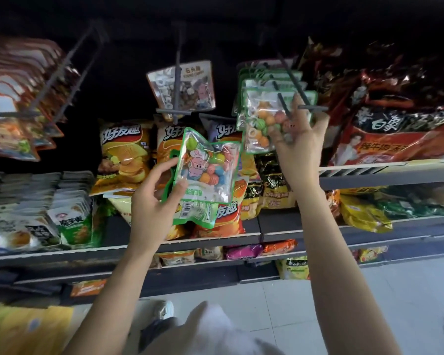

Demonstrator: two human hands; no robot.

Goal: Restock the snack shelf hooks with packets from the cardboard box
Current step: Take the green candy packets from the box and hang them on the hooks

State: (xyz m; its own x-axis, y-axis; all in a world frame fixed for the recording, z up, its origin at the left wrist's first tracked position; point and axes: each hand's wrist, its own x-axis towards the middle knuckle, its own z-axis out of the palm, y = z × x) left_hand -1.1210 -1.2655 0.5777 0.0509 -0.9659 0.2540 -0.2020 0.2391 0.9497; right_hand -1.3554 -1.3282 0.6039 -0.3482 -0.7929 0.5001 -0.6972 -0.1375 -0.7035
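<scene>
Grip first: your left hand [155, 198] has its fingers and thumb curled round a small stack of packets [207, 172], thumb across the front, fingers behind the left edge. Top packet is clear with a green border, a pink pig cartoon on its face, round coloured sweets inside. A second one shows below it, barcode side out.

Your right hand [299, 147] is raised, fingers spread and mostly straight. Fingertips touch the front hung packet [260, 121], just below the tip of the right hook [296, 84]. That hand pinches nothing that I can make out; the thumb is partly hidden behind the packet edge.

Right hook: several green-bordered packets in a row, same kind as yours, holding orange and green balls. The hook's crossbar sits beside your fingertips.

Middle hook [177, 80]: one clear packet [183, 85] with dark and pale pieces, hanging well back from the tip.

Left hook [62, 73]: a dense row of orange packets [18, 98], blurred.

Below the hooks, a shelf [251, 233] carries crisp bags [123, 155] standing upright, with small pale pouches [36, 208] packed at left. Large red noodle packs [385, 119] lie on the higher shelf at right.

Your stack hangs in the air in front of the crisp bags, left of and lower than the right hook.
</scene>
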